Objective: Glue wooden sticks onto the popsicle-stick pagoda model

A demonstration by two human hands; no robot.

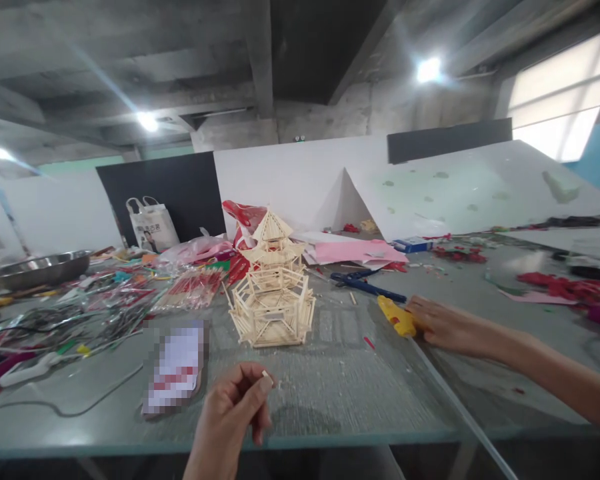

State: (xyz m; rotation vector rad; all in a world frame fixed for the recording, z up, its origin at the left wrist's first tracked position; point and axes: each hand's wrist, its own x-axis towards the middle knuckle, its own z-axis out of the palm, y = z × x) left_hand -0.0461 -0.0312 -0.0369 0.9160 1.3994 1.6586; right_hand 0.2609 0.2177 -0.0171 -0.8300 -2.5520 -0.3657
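A pale wooden stick model of a tiered pagoda [273,293] stands upright on the grey table [340,407], its wide base towards me. Below it, near the front edge, my left hand [237,407] pinches a small pale wooden piece [267,377] between thumb and forefinger. Off to the right of the model, my right hand [433,323] is closed at a yellow tool [397,316], which looks like a glue gun. A long translucent stick [460,407] runs from the tool towards the front edge. The fingers of my right hand are partly hidden.
Blue-handled pliers [370,287] lie behind the yellow tool. Left of my left hand is a blurred paper [175,370]. Cables, packaged sticks [193,287] and a metal bowl [40,269] crowd the left side. Pink paper [355,251] and red scraps [560,287] lie farther back and right.
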